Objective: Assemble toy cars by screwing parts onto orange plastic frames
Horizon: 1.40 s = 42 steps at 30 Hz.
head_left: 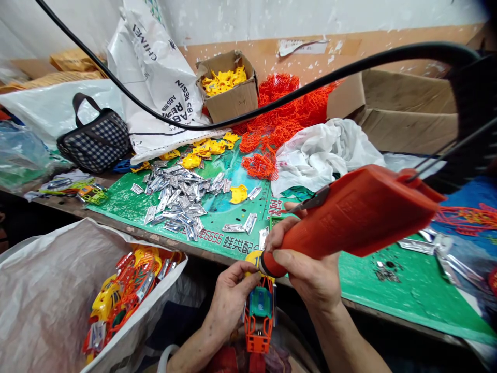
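Note:
My right hand (308, 267) is wrapped round the narrow end of a big orange electric screwdriver (357, 212), whose tip presses down at a small toy assembly (259, 313). That assembly has an orange frame, a green and blue middle piece and a yellow part on top. My left hand (232, 295) grips the assembly from the left, just below the table's front edge. A black cable (217, 124) runs from the tool's far end across the whole view.
The green mat (128, 199) carries a heap of silver metal pieces (178, 199), yellow plastic parts (207, 149) and orange plastic frames (279, 116). A cardboard box (229, 85) of yellow parts stands behind. A white sack (46, 295) at my left holds finished pieces (128, 290). A checked bag (95, 140) sits far left.

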Each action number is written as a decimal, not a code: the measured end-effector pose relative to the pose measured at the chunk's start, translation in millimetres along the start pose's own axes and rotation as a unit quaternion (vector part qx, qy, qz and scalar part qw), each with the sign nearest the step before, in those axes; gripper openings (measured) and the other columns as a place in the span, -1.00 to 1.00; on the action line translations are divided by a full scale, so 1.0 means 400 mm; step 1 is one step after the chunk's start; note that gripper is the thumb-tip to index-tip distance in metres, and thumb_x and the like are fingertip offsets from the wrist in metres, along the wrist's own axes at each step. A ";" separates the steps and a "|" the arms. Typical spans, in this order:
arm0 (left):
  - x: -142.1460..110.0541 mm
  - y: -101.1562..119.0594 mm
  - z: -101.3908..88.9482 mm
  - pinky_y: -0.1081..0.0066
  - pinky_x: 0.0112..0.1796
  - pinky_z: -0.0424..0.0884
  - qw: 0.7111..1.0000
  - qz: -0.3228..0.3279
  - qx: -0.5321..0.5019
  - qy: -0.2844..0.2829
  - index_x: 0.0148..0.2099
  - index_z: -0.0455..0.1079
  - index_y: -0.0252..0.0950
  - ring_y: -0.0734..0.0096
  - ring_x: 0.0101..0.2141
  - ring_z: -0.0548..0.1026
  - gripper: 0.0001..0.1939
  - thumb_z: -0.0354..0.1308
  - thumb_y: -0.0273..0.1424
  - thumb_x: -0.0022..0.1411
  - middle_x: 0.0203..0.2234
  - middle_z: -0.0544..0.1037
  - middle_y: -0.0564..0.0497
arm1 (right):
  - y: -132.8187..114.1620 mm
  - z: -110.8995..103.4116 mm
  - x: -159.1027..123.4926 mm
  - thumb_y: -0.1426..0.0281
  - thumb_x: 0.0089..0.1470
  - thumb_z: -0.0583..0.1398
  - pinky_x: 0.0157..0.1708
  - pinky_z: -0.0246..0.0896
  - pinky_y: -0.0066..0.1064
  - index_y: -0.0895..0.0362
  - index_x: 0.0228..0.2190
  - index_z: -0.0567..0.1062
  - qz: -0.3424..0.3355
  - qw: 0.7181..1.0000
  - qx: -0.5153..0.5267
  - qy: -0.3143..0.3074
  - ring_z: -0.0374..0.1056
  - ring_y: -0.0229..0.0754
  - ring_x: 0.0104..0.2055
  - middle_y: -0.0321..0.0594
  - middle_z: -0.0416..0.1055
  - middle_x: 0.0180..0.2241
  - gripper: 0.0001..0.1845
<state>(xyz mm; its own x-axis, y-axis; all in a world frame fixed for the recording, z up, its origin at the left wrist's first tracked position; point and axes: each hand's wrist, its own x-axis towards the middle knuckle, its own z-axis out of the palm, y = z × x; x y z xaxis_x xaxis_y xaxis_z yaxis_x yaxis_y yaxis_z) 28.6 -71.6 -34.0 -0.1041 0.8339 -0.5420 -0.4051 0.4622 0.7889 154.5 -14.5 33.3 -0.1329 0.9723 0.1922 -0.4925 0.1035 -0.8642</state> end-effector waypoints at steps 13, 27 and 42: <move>-0.003 0.000 0.001 0.50 -0.51 0.30 1.000 0.011 0.002 0.003 -0.41 0.48 -0.34 0.50 -0.58 0.40 -0.70 0.46 -0.30 -0.16 -0.60 0.51 0.10 | -0.001 -0.001 0.000 0.52 -0.16 0.32 -0.46 0.27 -0.42 0.09 -0.48 0.51 0.005 1.000 0.004 -0.003 0.33 -0.26 -0.41 -0.35 0.39 -0.49 -0.87; -0.002 0.001 0.000 0.48 -0.50 0.32 1.000 0.011 0.003 0.001 -0.40 0.48 -0.33 0.47 -0.58 0.42 -0.69 0.46 -0.27 -0.15 -0.59 0.52 0.09 | -0.001 -0.001 -0.002 0.47 -0.15 0.33 -0.43 0.28 -0.40 0.09 -0.50 0.49 0.013 1.000 -0.007 -0.002 0.30 -0.26 -0.42 -0.34 0.36 -0.49 -0.89; 0.001 -0.007 -0.003 0.50 -0.51 0.29 1.000 0.016 0.007 0.002 -0.41 0.48 -0.33 0.52 -0.59 0.37 -0.72 0.45 -0.29 -0.11 -0.61 0.49 0.11 | -0.001 -0.003 -0.002 0.47 -0.15 0.34 -0.40 0.28 -0.38 0.08 -0.49 0.49 0.008 1.000 -0.010 0.000 0.30 -0.26 -0.42 -0.35 0.37 -0.48 -0.88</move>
<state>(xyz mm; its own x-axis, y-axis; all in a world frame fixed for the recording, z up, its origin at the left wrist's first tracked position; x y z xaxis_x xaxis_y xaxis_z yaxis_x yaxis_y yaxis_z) 28.5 -73.1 -36.8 -0.1209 0.8465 -0.5185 -0.3879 0.4405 0.8096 156.0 -15.0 33.1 -0.1411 0.9737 0.1787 -0.4735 0.0921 -0.8760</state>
